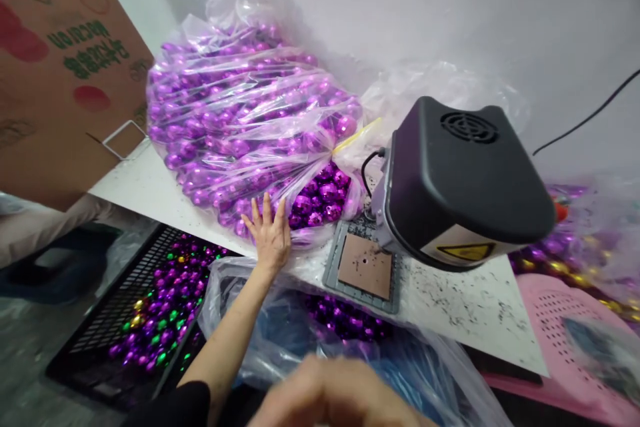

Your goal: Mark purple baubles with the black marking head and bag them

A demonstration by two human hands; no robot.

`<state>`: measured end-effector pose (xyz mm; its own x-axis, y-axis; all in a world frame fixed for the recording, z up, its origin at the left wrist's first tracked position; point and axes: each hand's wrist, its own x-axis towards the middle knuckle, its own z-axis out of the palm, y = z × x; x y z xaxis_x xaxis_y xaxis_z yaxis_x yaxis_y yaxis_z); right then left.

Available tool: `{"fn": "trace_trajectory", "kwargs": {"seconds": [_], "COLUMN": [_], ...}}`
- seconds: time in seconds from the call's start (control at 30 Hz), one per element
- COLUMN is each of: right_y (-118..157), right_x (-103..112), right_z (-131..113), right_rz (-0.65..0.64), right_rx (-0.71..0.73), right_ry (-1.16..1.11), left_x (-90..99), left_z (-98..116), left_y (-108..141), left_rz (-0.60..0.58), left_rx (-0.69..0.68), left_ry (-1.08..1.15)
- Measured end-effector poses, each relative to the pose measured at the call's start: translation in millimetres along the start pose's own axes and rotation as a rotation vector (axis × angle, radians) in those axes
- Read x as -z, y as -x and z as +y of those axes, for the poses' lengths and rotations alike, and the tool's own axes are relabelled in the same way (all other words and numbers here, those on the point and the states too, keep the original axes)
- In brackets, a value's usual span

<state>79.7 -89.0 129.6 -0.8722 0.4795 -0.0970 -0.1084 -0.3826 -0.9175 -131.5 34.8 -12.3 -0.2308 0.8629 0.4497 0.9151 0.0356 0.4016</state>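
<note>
My left hand [271, 240] rests with spread fingers against the lower front of a large clear plastic bag [250, 113] full of shiny purple balls. A tear or opening in the bag, just right of that hand, bares some purple balls [323, 197]. Close to the camera at the bottom, my right hand [335, 393] is blurred and bent; its fingertips and anything in them are hidden. To the right of the bag stands a black bench machine [470, 173] with a yellow warning label, over a grey base with a brown square plate [365, 265] that has a small hole.
Below the white table [450, 307] hangs a clear plastic bag [280, 327] with purple balls inside. A black crate [115, 320] of purple, green and gold balls is at left, near a cardboard box [65, 100]. A pink basket [570, 320] stands right. Dark flakes litter the tabletop.
</note>
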Motion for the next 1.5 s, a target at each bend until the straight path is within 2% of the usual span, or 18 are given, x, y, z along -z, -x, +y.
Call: {"fn": "trace_trajectory", "kwargs": {"seconds": [0.07,0.13,0.2,0.27,0.3,0.37,0.53,0.73,0.83,0.93,1.03,1.1,1.13,1.2,1.27,1.33,1.4,1.5], "right_y": [-21,-48,-80,-113,-128,-149,-164,-165,-166,-163,-156,-148,-143,-127,-103,-74,-45,-6], "right_x": [13,38,66,86,91,91,65,60,63,65,64,63,63,62,59,54,48,43], "right_z": [5,19,38,56,63,73,81,95,99,99,101,106,109,115,119,118,111,92], "right_rz": [0.306,0.758,0.912,0.989,1.001,0.994,1.005,0.980,0.974,0.976,0.991,0.990,0.986,0.975,0.969,0.960,0.934,0.869], "right_rx": [0.064,0.135,0.151,0.149,0.142,0.136,0.169,0.136,0.124,0.141,0.164,0.178,0.186,0.197,0.194,0.182,0.168,0.107], "right_ry": [0.174,0.460,0.500,0.533,0.556,0.610,0.763,0.935,0.999,1.053,1.108,1.150,1.172,1.222,1.275,1.324,1.368,1.404], "left_x": [10.5,24.5,34.1,32.3,26.6,8.2,-36.5,-52.8,-42.9,-12.6,25.6,41.8,44.9,40.3,24.9,6.0,-8.6,-11.6], "left_z": [-10,-28,-51,-74,-82,-88,-61,-48,-58,-59,-31,3,22,57,82,97,102,99], "left_y": [-4,-9,-19,-32,-39,-51,-69,-87,-83,-68,-48,-37,-33,-27,-26,-27,-28,-26], "left_rz": [-0.004,0.041,0.218,0.419,0.455,0.375,0.179,0.118,0.103,0.135,0.354,0.428,0.321,-0.067,-0.395,-0.547,-0.601,-0.641], "left_rx": [-0.083,-0.134,0.000,0.306,0.449,0.583,0.467,0.418,0.401,0.438,0.356,0.111,-0.066,-0.407,-0.601,-0.634,-0.590,-0.507], "left_ry": [0.061,0.134,0.157,0.163,0.187,0.264,0.232,0.225,0.279,0.324,0.288,0.357,0.442,0.557,0.486,0.254,0.018,-0.055]}}
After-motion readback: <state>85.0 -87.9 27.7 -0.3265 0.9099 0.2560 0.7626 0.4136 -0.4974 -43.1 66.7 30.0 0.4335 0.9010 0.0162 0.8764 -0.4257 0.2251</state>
